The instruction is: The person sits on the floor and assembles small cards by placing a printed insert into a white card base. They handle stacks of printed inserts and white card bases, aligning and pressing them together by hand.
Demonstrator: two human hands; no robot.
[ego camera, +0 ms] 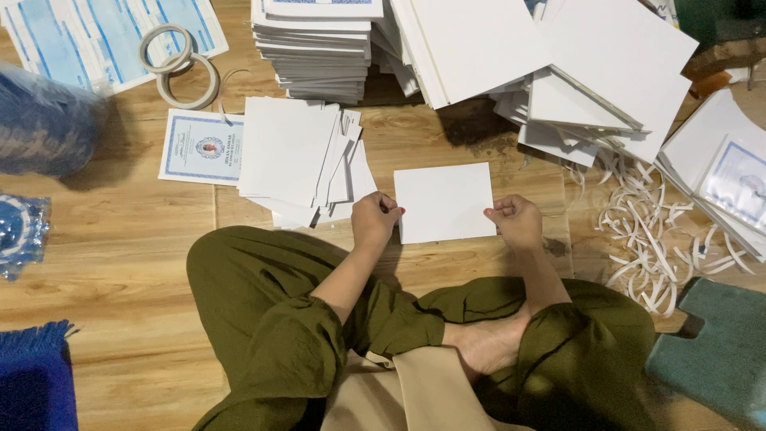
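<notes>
The person sits cross-legged on the wood floor [120, 263], knees in olive trousers nearest the camera. Just beyond the knees lies a white card [444, 201], flat on the floor. The left hand [375, 218] pinches its left edge, fingers curled tight on what looks like a thin strip at that edge. The right hand [515, 219] pinches the lower right corner, fingers likewise closed on the card. I judge the step in hand to be work along the card's edges, probably peeling or pressing a tape liner; the next move would call for a steady hold on one side while the other hand works its edge.

Left of the card sits a loose pile of white sheets [299, 160], with a blue-bordered certificate [199, 146] beside it. Right of the card, curled white strips [646, 239] litter the floor. Further off stand a tall stack of cards [315, 48] and leaning white boards [550, 64]. Two tape rolls [179, 64] lie far left on blue-printed sheets [80, 36].
</notes>
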